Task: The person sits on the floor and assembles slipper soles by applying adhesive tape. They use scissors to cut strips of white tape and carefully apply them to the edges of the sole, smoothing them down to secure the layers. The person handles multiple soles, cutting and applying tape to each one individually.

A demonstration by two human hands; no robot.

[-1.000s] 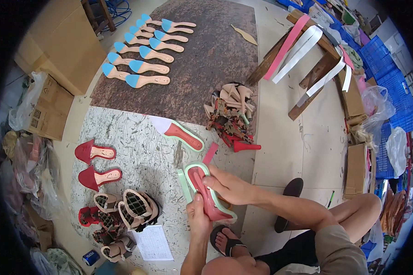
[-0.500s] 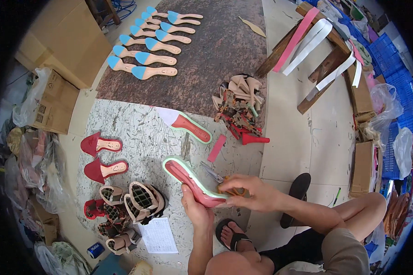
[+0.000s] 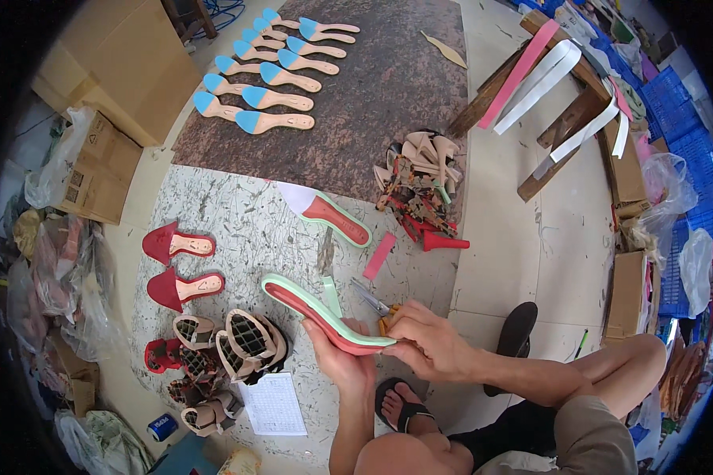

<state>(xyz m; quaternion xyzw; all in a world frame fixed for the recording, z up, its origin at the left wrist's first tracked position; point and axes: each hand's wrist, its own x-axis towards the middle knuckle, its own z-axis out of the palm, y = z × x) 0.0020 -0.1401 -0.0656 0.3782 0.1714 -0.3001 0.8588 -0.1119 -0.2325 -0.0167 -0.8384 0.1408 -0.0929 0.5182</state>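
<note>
Fingers (image 3: 410, 326) at curved, green-rimmed red sole (image 3: 313, 311)

Bright, fairly even light, soft shadows. Floor tiles (image 3: 495, 229) beyond right hand (image 3: 432, 340) well lit. Strong fisheye: carton (image 3: 119, 71) far left of left hand (image 3: 345, 364), crates (image 3: 664, 103) far right bend; corners black. Hands reasonably sharp.

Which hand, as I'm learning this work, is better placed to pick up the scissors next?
Probably the right hand: it is close beside the orange-handled scissors, while the left hand holds the green-edged sole.
</note>
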